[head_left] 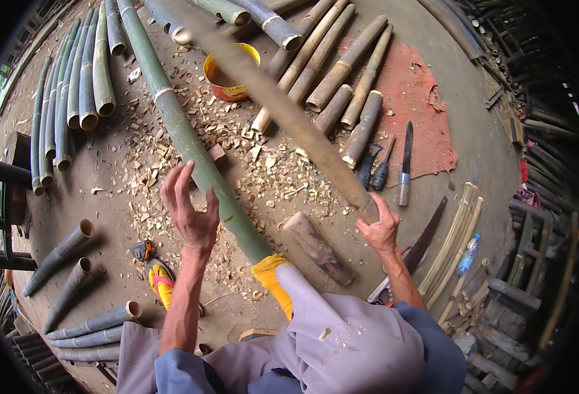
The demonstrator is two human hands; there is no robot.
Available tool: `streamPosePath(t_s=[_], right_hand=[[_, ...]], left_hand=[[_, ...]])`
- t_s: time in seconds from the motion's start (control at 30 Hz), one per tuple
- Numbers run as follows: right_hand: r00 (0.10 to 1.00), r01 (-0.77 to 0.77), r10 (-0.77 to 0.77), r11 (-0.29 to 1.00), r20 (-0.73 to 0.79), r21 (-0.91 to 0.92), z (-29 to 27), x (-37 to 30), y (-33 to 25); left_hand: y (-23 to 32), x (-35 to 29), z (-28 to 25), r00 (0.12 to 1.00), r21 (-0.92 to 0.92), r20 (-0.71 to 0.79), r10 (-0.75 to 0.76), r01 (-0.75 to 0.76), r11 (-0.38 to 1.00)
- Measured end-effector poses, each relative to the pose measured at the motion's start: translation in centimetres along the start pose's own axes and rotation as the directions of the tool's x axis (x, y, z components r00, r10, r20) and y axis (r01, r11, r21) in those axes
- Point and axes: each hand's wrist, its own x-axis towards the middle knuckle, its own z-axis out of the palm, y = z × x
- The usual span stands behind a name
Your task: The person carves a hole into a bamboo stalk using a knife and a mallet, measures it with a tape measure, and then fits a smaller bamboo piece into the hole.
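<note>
My right hand (381,226) is closed around the near end of a long, flat brown strip (302,125) that looks like split bamboo. The strip slants up to the far left and is smeared by motion. My left hand (194,213) is raised and open, fingers spread and curved, with nothing in it. Just right of it lies a long green bamboo pole (171,115), its near end against a yellow sock (275,282) by my knee. A short log (319,248) lies on the ground between that pole and my right hand.
Wood chips (151,171) litter the ground around a yellow-and-red bucket (230,72). A long knife (406,164) and a saw (424,236) lie to the right, near a water bottle (468,255). Cut bamboo lengths (102,72) lie far left; brown ones (345,65) lie ahead.
</note>
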Motion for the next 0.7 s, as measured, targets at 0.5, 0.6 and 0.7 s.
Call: streamPosePath(t_s=[0.5,0.6,0.7], right_hand=[[0.93,-0.234,0.196,0.968,-0.312,-0.088,-5.5,7.4,6.6],[0.917,-0.399,0.372,0.825,-0.147,-0.4,-3.6,2.7,15.7],[0.795,-0.538,0.601,0.635,-0.083,-0.554,-1.6,-0.3,19.8]], left_hand=[[-2.3,11.3,-4.7,0.966,-0.204,0.239,-0.1,0.15,0.967],[-5.8,13.4,-7.9,0.972,-0.222,0.061,-0.226,0.234,0.947],[-3.3,13.6,-10.4,0.918,-0.249,-0.053,-0.393,0.369,0.895]])
